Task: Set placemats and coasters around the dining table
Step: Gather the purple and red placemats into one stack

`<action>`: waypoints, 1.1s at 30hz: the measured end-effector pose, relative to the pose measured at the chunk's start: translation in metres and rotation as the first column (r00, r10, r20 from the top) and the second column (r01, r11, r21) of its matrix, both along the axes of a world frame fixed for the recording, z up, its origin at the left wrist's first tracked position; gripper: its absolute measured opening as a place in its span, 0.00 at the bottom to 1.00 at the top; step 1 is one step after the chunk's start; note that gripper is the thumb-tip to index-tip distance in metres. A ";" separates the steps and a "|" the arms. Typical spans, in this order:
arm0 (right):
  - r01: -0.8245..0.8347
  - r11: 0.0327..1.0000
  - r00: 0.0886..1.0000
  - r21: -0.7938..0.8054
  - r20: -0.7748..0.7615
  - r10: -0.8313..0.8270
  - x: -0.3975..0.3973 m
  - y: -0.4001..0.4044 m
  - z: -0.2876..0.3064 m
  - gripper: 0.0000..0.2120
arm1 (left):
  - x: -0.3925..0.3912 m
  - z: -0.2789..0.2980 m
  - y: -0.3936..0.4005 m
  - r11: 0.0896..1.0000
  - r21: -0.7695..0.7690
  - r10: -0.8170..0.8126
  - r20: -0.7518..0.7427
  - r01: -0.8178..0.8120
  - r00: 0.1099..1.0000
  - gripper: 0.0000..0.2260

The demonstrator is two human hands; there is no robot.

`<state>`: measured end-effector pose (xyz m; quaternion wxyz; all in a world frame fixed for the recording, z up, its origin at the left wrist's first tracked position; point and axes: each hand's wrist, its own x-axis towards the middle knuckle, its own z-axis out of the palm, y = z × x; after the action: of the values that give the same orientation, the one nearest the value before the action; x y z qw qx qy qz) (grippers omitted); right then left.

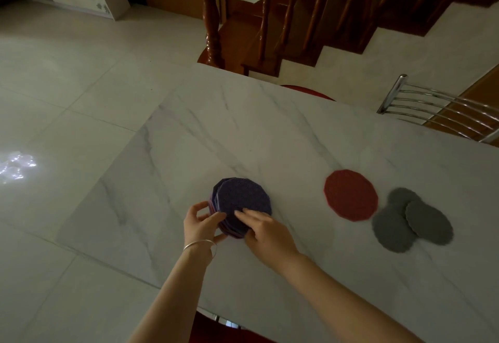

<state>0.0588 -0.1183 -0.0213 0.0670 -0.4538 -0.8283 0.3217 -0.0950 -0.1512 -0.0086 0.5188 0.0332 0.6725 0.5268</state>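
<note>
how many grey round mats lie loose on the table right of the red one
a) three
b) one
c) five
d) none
a: three grey round mats lie overlapping in a cluster on the marble table, just right of the single red mat.

The stack of mats (pixel 243 202) hides its lower layers, so their number cannot be told; the right hand (pixel 266 232) covers its six-o'clock edge. At three o'clock, the chair (pixel 437 110) is cut off by the edge.
</note>
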 end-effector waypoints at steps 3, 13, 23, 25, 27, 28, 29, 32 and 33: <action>0.176 0.978 0.979 0.114 0.084 -0.186 0.039 0.027 0.001 0.26 | 0.000 -0.003 0.007 0.999 -0.037 0.019 0.002 -0.019 1.000 0.19; 0.383 0.919 0.728 0.092 0.583 -0.361 0.156 0.085 -0.018 0.32 | 0.002 -0.005 0.004 0.997 -0.059 0.045 0.030 -0.043 0.999 0.20; 0.069 0.981 0.604 0.184 0.774 -0.187 0.153 0.101 -0.028 0.21 | 0.002 -0.002 0.004 0.997 -0.057 0.049 0.027 -0.047 0.998 0.18; 0.013 0.979 0.588 0.205 0.790 -0.174 0.148 0.100 -0.030 0.22 | 0.002 -0.002 0.005 0.997 -0.058 0.049 0.022 -0.047 0.999 0.18; -0.057 0.970 0.582 0.238 0.797 -0.161 0.145 0.099 -0.027 0.21 | 0.002 -0.002 0.005 0.997 -0.059 0.051 0.025 -0.050 0.998 0.18; -0.074 0.966 0.580 0.249 0.798 -0.162 0.143 0.099 -0.025 0.20 | 0.002 -0.002 0.005 0.997 -0.058 0.052 0.027 -0.050 0.998 0.18; -0.076 0.963 0.582 0.259 0.796 -0.168 0.140 0.099 -0.022 0.19 | 0.002 -0.002 0.004 0.997 -0.056 0.052 0.028 -0.050 0.998 0.18; 0.006 0.961 0.644 0.275 0.735 -0.214 0.119 0.095 -0.008 0.19 | 0.003 -0.001 0.003 0.997 -0.052 0.052 0.029 -0.050 0.998 0.18; 0.039 0.959 0.683 0.279 0.694 -0.230 0.108 0.092 -0.003 0.20 | 0.004 0.000 0.002 0.997 -0.051 0.054 0.031 -0.052 0.998 0.18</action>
<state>0.1664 -0.0262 -0.0240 -0.1843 -0.5915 -0.7849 0.0089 -0.0911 -0.1489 -0.0085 0.5163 -0.0064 0.6775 0.5238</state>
